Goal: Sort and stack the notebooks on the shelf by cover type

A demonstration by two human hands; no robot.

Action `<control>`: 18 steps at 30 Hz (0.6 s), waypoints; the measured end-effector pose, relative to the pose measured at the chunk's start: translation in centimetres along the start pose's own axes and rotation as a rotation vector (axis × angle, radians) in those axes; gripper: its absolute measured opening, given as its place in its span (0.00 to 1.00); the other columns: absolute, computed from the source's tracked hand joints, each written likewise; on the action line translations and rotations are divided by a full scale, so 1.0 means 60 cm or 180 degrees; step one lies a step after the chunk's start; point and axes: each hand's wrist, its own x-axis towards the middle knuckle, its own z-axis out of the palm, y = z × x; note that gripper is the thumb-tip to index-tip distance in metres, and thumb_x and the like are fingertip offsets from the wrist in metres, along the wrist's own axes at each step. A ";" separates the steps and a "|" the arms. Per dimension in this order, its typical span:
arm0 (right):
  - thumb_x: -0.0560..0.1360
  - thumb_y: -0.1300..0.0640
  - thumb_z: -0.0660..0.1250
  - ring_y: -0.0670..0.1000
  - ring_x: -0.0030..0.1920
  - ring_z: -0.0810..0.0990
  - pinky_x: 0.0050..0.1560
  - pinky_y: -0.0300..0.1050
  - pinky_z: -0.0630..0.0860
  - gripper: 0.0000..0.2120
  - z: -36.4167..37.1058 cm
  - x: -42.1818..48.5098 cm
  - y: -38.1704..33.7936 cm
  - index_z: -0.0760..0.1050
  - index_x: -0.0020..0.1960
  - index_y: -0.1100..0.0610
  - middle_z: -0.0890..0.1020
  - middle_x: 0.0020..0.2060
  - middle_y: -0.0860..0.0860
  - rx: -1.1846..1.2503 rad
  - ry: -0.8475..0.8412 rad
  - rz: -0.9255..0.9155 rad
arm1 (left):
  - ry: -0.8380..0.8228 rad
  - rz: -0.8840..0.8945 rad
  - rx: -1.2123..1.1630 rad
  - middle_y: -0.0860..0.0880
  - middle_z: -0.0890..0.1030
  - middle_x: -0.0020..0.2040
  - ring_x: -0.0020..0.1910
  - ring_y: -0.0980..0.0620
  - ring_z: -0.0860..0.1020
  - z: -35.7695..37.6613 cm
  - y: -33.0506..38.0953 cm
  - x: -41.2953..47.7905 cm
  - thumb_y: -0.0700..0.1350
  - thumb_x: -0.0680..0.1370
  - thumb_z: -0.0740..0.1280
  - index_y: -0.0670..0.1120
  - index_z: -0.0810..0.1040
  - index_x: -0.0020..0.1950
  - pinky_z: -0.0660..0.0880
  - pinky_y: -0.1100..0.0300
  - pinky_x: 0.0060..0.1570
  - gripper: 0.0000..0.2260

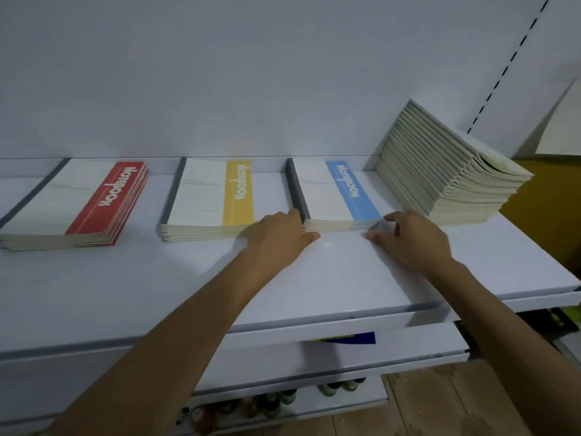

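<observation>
Left grip (pixel 279 234) flat against blue stack (pixel 330 196) side, grasping nothing; right grip (pixel 408 237) at front corner, can't tell. Push inward evenly, square edges, don't nudge yellow stack (pixel 204 199).

1 view only, from a wide-angle camera worn on the person's head. It faces forward and tilts down onto the shelf (pixel 330 278) from above its front edge. It is near enough that the left hand (pixel 279 237) and the right hand (pixel 415 243) sit around mid-frame. The shelf runs across the full width of the frame. The back wall (pixel 251 73) fills the upper part. The lens bows the straight edges toward the sides. The lower shelves (pixel 314 366) and the floor (pixel 440 401) show along the bottom right.
</observation>
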 end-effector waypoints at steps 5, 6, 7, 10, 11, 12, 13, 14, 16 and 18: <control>0.72 0.39 0.67 0.51 0.35 0.71 0.30 0.43 0.60 0.20 0.009 0.034 -0.005 0.67 0.34 0.54 0.70 0.35 0.48 0.0350 0.0049 -0.0427 | 0.0258 -0.0121 0.0380 0.44 0.80 0.46 0.43 0.42 0.79 0.009 0.005 0.022 0.61 0.79 0.55 0.46 0.66 0.49 0.62 0.56 0.34 0.18; 0.72 0.39 0.67 0.51 0.35 0.70 0.30 0.43 0.59 0.20 0.012 0.035 -0.002 0.67 0.34 0.53 0.70 0.35 0.47 0.0425 0.0189 -0.0473 | 0.0393 -0.0089 0.0498 0.44 0.80 0.45 0.42 0.42 0.79 0.015 0.004 0.019 0.61 0.80 0.53 0.46 0.67 0.51 0.62 0.56 0.33 0.18; 0.72 0.39 0.67 0.51 0.35 0.69 0.30 0.42 0.59 0.20 0.011 0.034 0.000 0.66 0.34 0.52 0.69 0.35 0.46 0.0432 0.0211 -0.0514 | 0.0487 -0.0060 0.0601 0.45 0.81 0.44 0.41 0.43 0.79 0.019 0.005 0.015 0.61 0.80 0.52 0.45 0.68 0.53 0.62 0.56 0.32 0.19; 0.72 0.37 0.66 0.48 0.33 0.67 0.28 0.40 0.56 0.22 0.014 0.035 0.007 0.60 0.31 0.48 0.65 0.33 0.43 0.0225 0.0048 -0.0711 | 0.0334 -0.0085 0.0814 0.46 0.80 0.45 0.42 0.45 0.79 0.024 0.007 0.018 0.62 0.80 0.51 0.45 0.69 0.55 0.62 0.57 0.33 0.21; 0.73 0.38 0.65 0.48 0.33 0.67 0.28 0.40 0.56 0.21 0.012 0.037 0.008 0.61 0.32 0.49 0.65 0.33 0.44 0.0176 0.0008 -0.0731 | 0.0267 -0.0130 0.0817 0.46 0.80 0.45 0.43 0.45 0.79 0.022 0.009 0.022 0.63 0.79 0.50 0.45 0.69 0.55 0.63 0.57 0.34 0.22; 0.74 0.39 0.65 0.49 0.33 0.68 0.28 0.41 0.56 0.20 0.015 0.041 0.012 0.64 0.33 0.50 0.66 0.34 0.45 0.0144 0.0061 -0.0774 | 0.0204 -0.0196 0.0799 0.46 0.80 0.46 0.44 0.45 0.79 0.020 0.011 0.026 0.64 0.79 0.49 0.45 0.69 0.55 0.63 0.57 0.35 0.23; 0.75 0.40 0.64 0.50 0.35 0.69 0.29 0.42 0.57 0.19 0.015 0.040 0.012 0.67 0.35 0.53 0.66 0.35 0.46 0.0054 0.0117 -0.0756 | 0.0156 -0.0269 0.0780 0.45 0.80 0.47 0.45 0.44 0.79 0.018 0.015 0.026 0.63 0.79 0.49 0.45 0.69 0.56 0.64 0.56 0.36 0.23; 0.76 0.41 0.63 0.51 0.36 0.70 0.31 0.43 0.58 0.18 0.022 0.041 0.012 0.71 0.39 0.55 0.67 0.36 0.47 0.0005 0.0183 -0.0776 | 0.0127 -0.0320 0.0725 0.45 0.80 0.48 0.46 0.44 0.79 0.019 0.018 0.026 0.63 0.80 0.49 0.44 0.68 0.56 0.65 0.56 0.36 0.23; 0.77 0.42 0.61 0.52 0.40 0.73 0.35 0.44 0.61 0.18 0.023 0.033 -0.001 0.75 0.46 0.58 0.69 0.39 0.48 -0.0102 0.0110 -0.0731 | 0.0058 -0.0391 0.0568 0.44 0.80 0.50 0.47 0.42 0.79 0.016 0.024 0.020 0.62 0.80 0.49 0.44 0.68 0.57 0.66 0.56 0.37 0.23; 0.78 0.44 0.60 0.55 0.48 0.77 0.40 0.45 0.67 0.18 0.001 0.024 -0.011 0.75 0.57 0.58 0.74 0.46 0.50 -0.0208 -0.0177 -0.0669 | 0.0055 -0.0450 0.0547 0.44 0.79 0.50 0.47 0.43 0.78 0.001 0.030 0.008 0.61 0.80 0.50 0.43 0.69 0.57 0.66 0.56 0.37 0.22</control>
